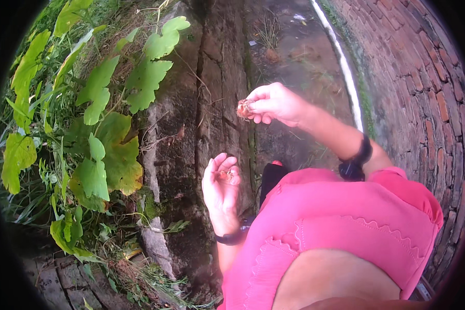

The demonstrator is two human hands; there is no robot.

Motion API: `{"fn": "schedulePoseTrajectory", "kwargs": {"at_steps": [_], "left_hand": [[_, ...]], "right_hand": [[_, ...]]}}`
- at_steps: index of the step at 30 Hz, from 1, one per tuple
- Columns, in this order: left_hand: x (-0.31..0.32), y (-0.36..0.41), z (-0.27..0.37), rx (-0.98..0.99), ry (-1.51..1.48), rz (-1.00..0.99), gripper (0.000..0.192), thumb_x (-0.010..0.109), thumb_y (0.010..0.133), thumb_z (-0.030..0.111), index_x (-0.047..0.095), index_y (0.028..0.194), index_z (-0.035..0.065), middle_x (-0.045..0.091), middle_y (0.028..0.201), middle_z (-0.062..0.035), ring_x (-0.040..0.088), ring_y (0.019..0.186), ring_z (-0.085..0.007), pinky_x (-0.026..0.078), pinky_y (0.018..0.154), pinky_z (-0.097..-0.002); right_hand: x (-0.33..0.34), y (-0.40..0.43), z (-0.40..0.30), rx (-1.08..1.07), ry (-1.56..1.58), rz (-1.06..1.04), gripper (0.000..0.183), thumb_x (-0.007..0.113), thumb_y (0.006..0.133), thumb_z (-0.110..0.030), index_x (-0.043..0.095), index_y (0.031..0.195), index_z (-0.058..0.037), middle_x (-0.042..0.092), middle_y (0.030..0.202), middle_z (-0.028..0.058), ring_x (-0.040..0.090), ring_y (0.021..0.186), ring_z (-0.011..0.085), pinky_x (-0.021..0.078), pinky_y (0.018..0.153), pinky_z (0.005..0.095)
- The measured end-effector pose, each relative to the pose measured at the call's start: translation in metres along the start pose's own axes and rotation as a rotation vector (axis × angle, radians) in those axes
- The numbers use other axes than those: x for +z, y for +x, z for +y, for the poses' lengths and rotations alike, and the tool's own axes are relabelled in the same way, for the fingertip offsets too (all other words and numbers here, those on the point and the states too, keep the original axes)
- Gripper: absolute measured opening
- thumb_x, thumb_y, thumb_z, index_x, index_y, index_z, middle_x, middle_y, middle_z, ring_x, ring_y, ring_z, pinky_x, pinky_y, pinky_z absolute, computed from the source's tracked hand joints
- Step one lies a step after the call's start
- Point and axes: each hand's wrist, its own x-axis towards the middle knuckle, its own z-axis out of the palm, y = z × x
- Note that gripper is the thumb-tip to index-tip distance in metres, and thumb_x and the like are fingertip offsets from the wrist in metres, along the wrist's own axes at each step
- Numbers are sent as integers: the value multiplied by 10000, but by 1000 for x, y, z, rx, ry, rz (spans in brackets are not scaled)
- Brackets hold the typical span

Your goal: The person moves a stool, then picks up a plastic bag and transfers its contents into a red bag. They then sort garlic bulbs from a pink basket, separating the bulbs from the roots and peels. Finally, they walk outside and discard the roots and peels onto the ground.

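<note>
My right hand [277, 104] is stretched out over the ground. Its thumb and fingers pinch a small clump of dry reddish-brown plant matter [243, 109], with thin strands sticking out; its exact kind cannot be made out. Lower and to the left, my left hand [221, 190] is turned palm up with curled fingers. A small orange-red piece [225, 176] lies in its cupped palm, partly hidden by the fingers. The two hands are apart, above a weathered stone ledge [221, 128].
Broad-leaved green vines [97, 170] and grass crowd the left side. A brick wall [414, 81] curves along the right, with a white pipe [343, 64] near its foot. Damp ground [294, 73] with dry grass tufts and scraps lies between wall and ledge.
</note>
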Motion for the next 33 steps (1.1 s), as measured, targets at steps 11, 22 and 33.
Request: {"fn": "schedulePoseTrajectory", "kwargs": {"at_steps": [11, 22, 33], "left_hand": [[5, 81, 40, 331, -94, -257, 311, 493, 750, -82, 502, 1060, -85, 574, 1029, -223, 582, 892, -290, 501, 803, -357], [48, 189, 70, 265, -57, -124, 212, 572, 810, -15, 539, 1019, -1, 609, 915, -221, 597, 679, -243, 497, 566, -284], [100, 255, 65, 322, -181, 76, 250, 574, 752, -96, 592, 986, -13, 611, 933, -194, 615, 751, -225, 546, 663, -261]], "right_hand": [[-85, 115, -65, -123, -68, 69, 200, 577, 832, -125, 609, 960, 27, 624, 809, 62, 554, 612, 65, 433, 490, 167], [-176, 256, -137, -253, -244, 179, 205, 596, 814, -157, 616, 933, 9, 633, 807, 55, 549, 597, 55, 434, 482, 168], [-283, 374, -225, -369, -340, 154, 197, 570, 833, -154, 596, 951, 2, 593, 768, 6, 510, 585, 16, 398, 480, 130]]}}
